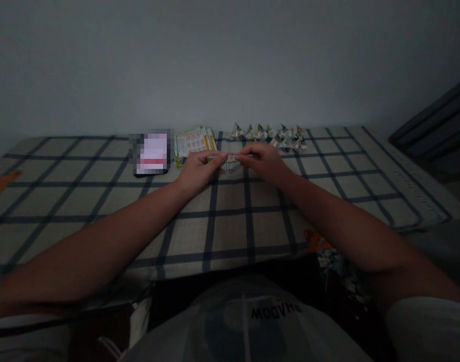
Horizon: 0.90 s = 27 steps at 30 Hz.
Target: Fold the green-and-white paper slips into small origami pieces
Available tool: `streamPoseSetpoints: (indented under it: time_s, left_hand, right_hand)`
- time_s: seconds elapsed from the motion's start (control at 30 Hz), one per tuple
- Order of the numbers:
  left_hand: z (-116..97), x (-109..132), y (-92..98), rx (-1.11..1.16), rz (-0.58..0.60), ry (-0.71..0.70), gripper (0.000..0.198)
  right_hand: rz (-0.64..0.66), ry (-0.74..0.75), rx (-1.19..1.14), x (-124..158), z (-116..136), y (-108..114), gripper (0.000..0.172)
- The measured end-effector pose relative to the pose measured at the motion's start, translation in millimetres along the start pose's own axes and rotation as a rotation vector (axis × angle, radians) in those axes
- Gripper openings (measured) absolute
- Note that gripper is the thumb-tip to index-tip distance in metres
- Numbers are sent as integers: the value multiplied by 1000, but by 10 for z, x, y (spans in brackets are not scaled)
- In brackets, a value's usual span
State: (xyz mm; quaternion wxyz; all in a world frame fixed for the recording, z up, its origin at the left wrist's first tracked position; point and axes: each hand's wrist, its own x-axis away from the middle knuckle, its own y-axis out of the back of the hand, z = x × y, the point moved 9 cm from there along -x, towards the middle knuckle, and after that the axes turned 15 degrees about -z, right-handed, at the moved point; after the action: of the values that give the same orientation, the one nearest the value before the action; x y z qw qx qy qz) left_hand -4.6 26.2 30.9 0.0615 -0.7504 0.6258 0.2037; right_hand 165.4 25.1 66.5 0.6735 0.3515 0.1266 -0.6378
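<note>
One big table [230,231] here, checked cloth on top! Right of the leaflet stack [194,142], the folded papers [286,138] sit clustered; those look done, several of them, overlapping too much for a firm count. The stack itself lies flat, so its sheets seem unworked, their number hidden too. Left of the stack, one phone [153,156], screen blurred out. Now the two hands: the left hand [197,170], over the stack's near right corner, pinches narrow; the right hand [269,162], farther right of the stack, pinches just as tight. Between them, one paper strip [232,158], just right of the stack, part-folded, I'd judge, its shaping unfinished!
</note>
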Motion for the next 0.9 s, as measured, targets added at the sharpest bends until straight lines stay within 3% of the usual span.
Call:
streamPoseSetpoints:
  time_s: [0.13,0.33,0.47,0.6,0.73,0.9]
  left_hand:
    - [72,-2,-68,25,69,52,56]
    - [-26,-17,-28,-18,31,-29,50]
    - [-79,-18,28,-63,-23,-52,44]
    - [-9,-21,20,-65,-23,-1,47]
    - [120,-34,-59,118,13,119,52]
    - [139,-36,-175,339,77,222,43]
  right_hand:
    - [-11,-50,-4,-25,-120,47,48]
    - [44,-285,-192,8,-350,-30,49]
    - [45,-361,-247,12,-439,-24,46]
    - [10,-343,-215,-11,-450,8,44]
    - [-40,-290,-192,-29,-390,33,45]
    - [-62,-262,-183,-29,-328,49,43]
